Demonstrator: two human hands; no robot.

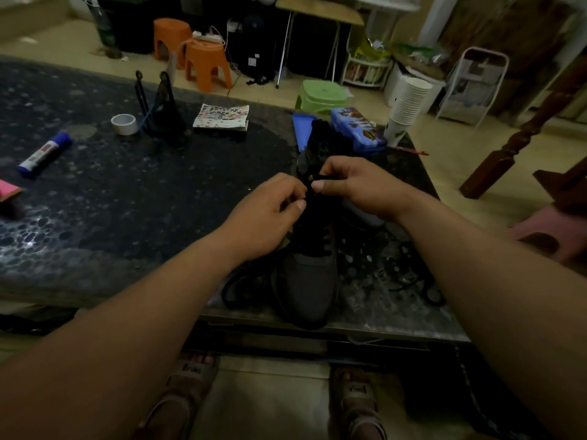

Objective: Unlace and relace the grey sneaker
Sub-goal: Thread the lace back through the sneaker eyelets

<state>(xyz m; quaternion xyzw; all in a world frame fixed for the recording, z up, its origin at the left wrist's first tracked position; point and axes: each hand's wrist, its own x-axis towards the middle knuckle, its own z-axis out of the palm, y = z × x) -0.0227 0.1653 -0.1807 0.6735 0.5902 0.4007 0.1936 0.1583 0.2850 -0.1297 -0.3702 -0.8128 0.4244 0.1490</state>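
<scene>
grey mesh sneaker – toe at the near edge of the dark speckled stone surface | left hand pinching the black lace | right hand – pinching the same lace near the tongue

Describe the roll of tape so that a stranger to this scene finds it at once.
Look at the dark speckled table, on its far side, left of the grey sneaker. A black stand rises there, and the roll of tape lies flat just to its left. It is the only small pale ring; the blue-capped marker farther left is long and straight.
</scene>
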